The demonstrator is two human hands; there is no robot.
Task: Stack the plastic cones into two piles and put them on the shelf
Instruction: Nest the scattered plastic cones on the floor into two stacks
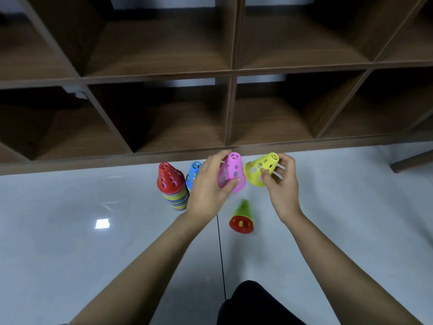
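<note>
Ahead of me the dark wooden shelf [230, 73] shows open compartments with no cones in them yet. Below it the pale floor [70, 231] carries one tall pile [174, 191] capped in red, with a blue cone [194, 171] just behind it. My left hand [206, 186] wraps fingers and thumb round the pink cone [232, 172], held upright off the floor. My right hand [284, 184] pinches the yellow cone [262, 168] by its wall, tilted with its mouth toward the pink one. A green cone [243, 209] with a red rim lies on its side nearer me. I judge these perforated shells light, slightly flexible and smooth, so I'd grip mid-wall, gently.
</note>
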